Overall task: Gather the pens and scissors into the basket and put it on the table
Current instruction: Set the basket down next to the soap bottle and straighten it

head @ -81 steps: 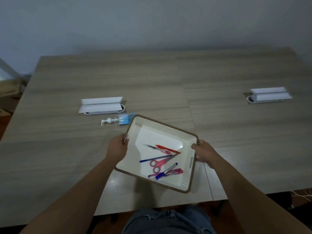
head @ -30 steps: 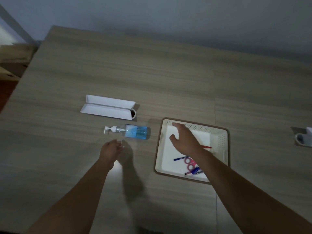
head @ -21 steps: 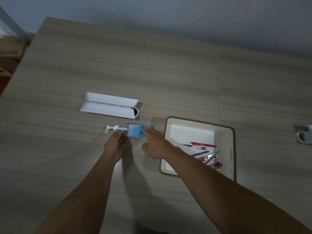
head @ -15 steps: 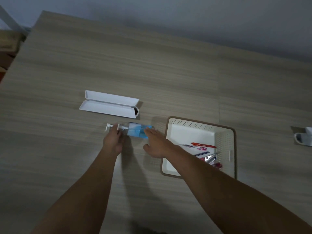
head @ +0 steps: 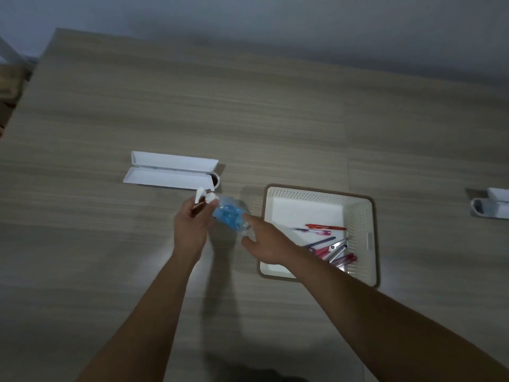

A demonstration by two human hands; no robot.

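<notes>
The left hand (head: 190, 230) is gripping the pump end of a blue bottle (head: 228, 215), while the right hand (head: 264, 244) is spreading loose fingers against its base, grasping nothing firmly. The bottle's long axis is running left to right between them. The basket (head: 358, 205), holding pens (head: 326, 227) and scissors (head: 327, 248), is sitting on the desk (head: 248, 106) just right of the right hand, well in from every edge.

A large tabletop (head: 248, 119) with a grey-brown wood-grain finish fills most of the view; a seam line runs front to back through its right half. A plain, pale grey wall (head: 275, 20) stands directly behind its far edge. Lighting is dim, with soft shadows and faint bright patches on the surface. At the far left edge, blurred furniture parts (head: 11, 78) are visible.
</notes>
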